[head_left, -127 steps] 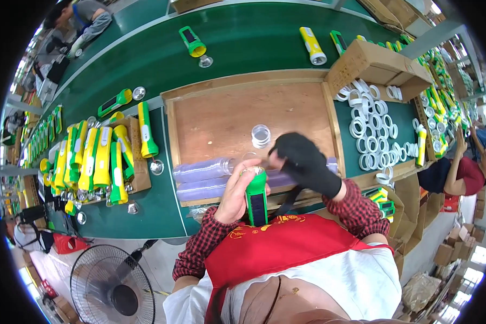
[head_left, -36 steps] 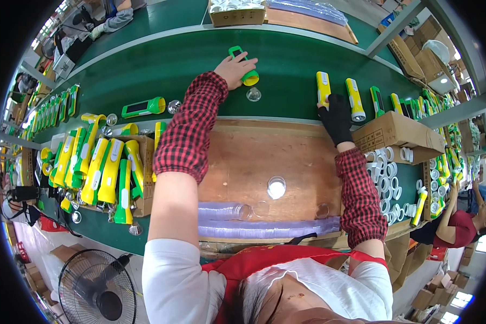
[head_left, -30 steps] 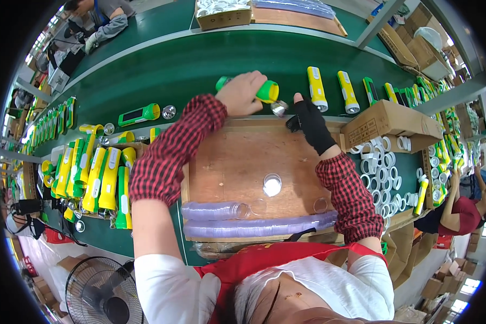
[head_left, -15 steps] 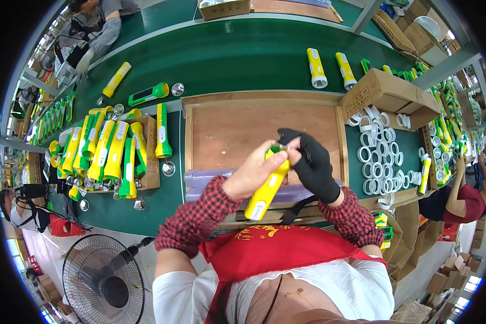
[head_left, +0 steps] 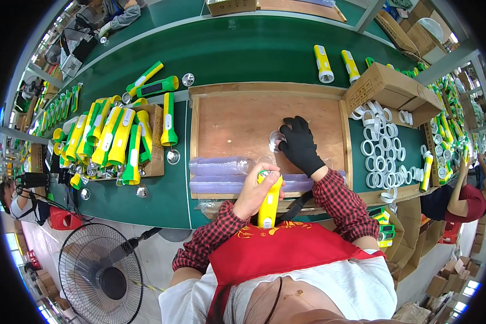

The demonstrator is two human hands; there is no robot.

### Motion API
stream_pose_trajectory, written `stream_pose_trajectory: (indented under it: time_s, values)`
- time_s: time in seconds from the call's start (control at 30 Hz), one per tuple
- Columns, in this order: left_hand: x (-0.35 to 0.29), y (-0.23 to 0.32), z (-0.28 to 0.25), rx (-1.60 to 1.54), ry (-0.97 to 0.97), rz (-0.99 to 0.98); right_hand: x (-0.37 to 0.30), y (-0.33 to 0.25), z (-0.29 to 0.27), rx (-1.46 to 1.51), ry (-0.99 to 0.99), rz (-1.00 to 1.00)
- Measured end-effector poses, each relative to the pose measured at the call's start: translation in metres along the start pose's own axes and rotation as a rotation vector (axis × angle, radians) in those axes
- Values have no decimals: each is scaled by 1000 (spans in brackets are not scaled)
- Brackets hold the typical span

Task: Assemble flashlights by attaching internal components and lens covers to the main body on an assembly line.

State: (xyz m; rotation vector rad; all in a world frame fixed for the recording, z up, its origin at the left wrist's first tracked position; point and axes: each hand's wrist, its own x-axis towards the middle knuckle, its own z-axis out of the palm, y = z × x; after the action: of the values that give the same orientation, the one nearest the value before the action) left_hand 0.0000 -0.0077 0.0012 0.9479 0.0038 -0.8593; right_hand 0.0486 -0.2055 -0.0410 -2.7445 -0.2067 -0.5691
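Observation:
My bare left hand [head_left: 248, 195] is wrapped round a yellow flashlight body [head_left: 269, 205] with a bit of green near its upper end. The flashlight points down toward my red apron. Over the wooden tray [head_left: 232, 116], my black-gloved right hand [head_left: 301, 147] has its fingers curled at a round clear lens [head_left: 275, 141], pinching its edge. Purplish clear stacks of round lenses [head_left: 221, 184] lie in rows along the tray's near side, partly hidden behind my hands.
To the left, yellow and green flashlights [head_left: 116, 135] fill a carton, with shiny reflectors [head_left: 173, 156] around it. White rings [head_left: 380, 148] lie at right beside an open cardboard box [head_left: 391, 94]. Two flashlights [head_left: 323, 63] stand farther back. A fan [head_left: 105, 275] stands at lower left.
My right hand has left the flashlight's upper end and moved onto the tray, to a clear lens. My left hand has drawn the flashlight nearer to me and tilted it more upright.

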Motion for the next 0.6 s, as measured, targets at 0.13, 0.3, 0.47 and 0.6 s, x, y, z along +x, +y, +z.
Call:
stream_pose_trajectory:
  time_s: [0.13,0.3,0.47,0.6]
  values:
    - [-3,-2,-4,21,33,25,5,3,-16,189,-80,102]
    - [-1,-6,-9,-45,52,43,-20,-37,-84,628,10,58]
    - [1,-4,-1,-66,-90,-15,-53,-54,-86,680,-68,-85]
    - [4,-7,1,14,-99,-50,-61,-36,-108,695,-110,143]
